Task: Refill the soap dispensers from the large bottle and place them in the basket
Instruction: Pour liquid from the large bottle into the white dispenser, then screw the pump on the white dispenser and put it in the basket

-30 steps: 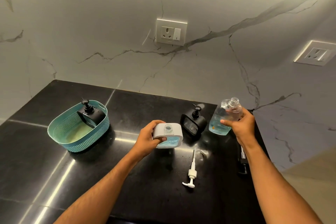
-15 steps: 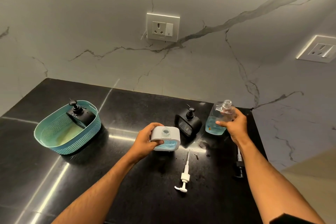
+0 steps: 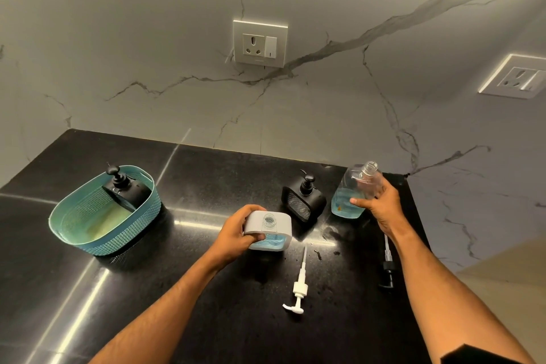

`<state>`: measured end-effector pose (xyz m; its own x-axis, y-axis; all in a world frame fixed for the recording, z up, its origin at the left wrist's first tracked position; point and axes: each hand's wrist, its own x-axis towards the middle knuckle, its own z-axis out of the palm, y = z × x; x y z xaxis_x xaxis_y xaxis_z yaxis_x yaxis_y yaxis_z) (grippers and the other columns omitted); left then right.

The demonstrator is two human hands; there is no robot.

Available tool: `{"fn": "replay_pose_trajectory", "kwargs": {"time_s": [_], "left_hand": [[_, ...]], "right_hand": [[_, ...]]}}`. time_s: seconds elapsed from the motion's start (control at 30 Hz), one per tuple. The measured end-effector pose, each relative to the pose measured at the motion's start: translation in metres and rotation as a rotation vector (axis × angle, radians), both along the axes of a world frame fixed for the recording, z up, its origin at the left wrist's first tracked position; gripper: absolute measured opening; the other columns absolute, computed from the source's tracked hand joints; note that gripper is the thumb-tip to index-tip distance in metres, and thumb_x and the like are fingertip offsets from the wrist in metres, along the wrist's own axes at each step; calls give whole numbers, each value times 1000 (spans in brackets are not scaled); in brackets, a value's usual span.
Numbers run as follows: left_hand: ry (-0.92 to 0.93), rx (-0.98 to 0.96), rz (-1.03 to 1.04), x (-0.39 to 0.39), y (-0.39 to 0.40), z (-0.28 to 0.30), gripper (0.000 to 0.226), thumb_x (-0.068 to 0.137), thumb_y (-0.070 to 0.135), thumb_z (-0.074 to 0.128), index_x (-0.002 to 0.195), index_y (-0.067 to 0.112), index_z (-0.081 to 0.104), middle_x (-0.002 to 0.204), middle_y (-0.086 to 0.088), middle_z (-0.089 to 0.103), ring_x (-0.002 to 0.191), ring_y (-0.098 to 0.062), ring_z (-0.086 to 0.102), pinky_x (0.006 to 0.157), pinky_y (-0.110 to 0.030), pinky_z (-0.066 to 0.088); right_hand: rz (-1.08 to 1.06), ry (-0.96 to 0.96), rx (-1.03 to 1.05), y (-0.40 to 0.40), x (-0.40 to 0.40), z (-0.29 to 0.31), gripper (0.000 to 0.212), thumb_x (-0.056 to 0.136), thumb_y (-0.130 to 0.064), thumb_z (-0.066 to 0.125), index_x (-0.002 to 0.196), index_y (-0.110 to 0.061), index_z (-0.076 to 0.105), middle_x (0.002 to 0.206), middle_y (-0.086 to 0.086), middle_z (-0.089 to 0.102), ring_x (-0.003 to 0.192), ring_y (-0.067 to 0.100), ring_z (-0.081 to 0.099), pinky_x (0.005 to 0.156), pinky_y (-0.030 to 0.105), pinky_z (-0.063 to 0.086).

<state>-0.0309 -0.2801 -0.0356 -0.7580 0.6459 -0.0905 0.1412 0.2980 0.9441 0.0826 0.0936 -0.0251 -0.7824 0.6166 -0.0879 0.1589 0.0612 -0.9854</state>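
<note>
My left hand (image 3: 236, 232) grips a white soap dispenser (image 3: 270, 230) standing on the black counter; its neck is uncapped and blue liquid shows inside. My right hand (image 3: 381, 205) holds the large clear bottle (image 3: 353, 190), uncapped, upright on the counter, with blue soap in its lower part. A black dispenser (image 3: 304, 198) with its pump on stands between them. Another black dispenser (image 3: 125, 190) leans inside the teal basket (image 3: 76, 233) at the left. A white pump (image 3: 299, 284) lies in front of the white dispenser. A black pump (image 3: 387, 267) lies by my right forearm.
The black counter (image 3: 206, 304) ends at a right edge just past the large bottle, with floor beyond. A marble wall with two sockets (image 3: 260, 43) rises behind. Small wet spots lie near the white pump.
The large bottle has come down from a raised, tilted hold to stand on the counter in my right hand. My left hand keeps its grip on the white dispenser.
</note>
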Motion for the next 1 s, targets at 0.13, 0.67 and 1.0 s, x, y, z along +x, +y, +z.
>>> {"fn": "replay_pose_trajectory", "kwargs": {"time_s": [0.13,0.67,1.0], "left_hand": [[-1,-3,-10,1,0,0,52,83,-7,76,124,22,60,125,7,65,119,-7,62,95,-27,58],[-2,7,-65,12,-9,-8,52,83,-5,78,122,24,60,124,8,66,118,-4,63,96,-31,58],[15,52,-96,21,-20,-6,53,81,-9,77,124,17,61,123,2,67,116,-8,64,99,-38,58]], "right_hand": [[9,3,-4,-3,5,3,100,62,15,87,149,-17,48,138,2,64,126,18,62,93,27,57],[-441,-30,233,-124,71,8,34,77,-9,86,103,-20,66,96,2,68,84,19,65,76,30,58],[-108,-425,613,-225,87,-24,30,72,-41,86,81,-28,61,71,-12,63,64,4,61,62,26,51]]}}
